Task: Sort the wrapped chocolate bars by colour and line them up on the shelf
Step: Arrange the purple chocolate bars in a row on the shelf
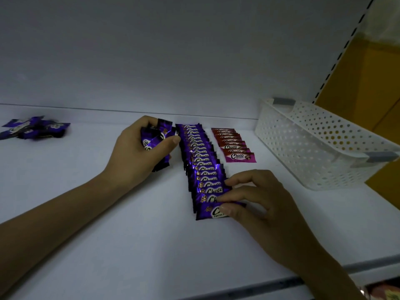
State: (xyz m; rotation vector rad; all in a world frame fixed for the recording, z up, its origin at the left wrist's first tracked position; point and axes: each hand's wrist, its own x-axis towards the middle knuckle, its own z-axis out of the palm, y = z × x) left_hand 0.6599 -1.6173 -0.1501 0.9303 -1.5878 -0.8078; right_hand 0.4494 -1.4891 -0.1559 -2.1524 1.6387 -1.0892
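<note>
A long overlapping row of purple chocolate bars [200, 163] runs front to back across the white shelf [108, 213]. To its right lies a shorter row of red bars [232, 145]. My left hand [138, 156] grips a bunch of purple bars [157, 139] just left of the row's far end. My right hand [257, 204] pinches the nearest purple bar [210, 212] at the front of the row, thumb on its face and fingers over the bars behind it. A loose heap of purple bars [34, 127] sits at the far left.
A white perforated plastic basket [320, 146] stands at the right, tilted over the shelf's side. The shelf's back wall [173, 61] rises behind the rows. The front lip of the shelf [281, 282] runs along the bottom right.
</note>
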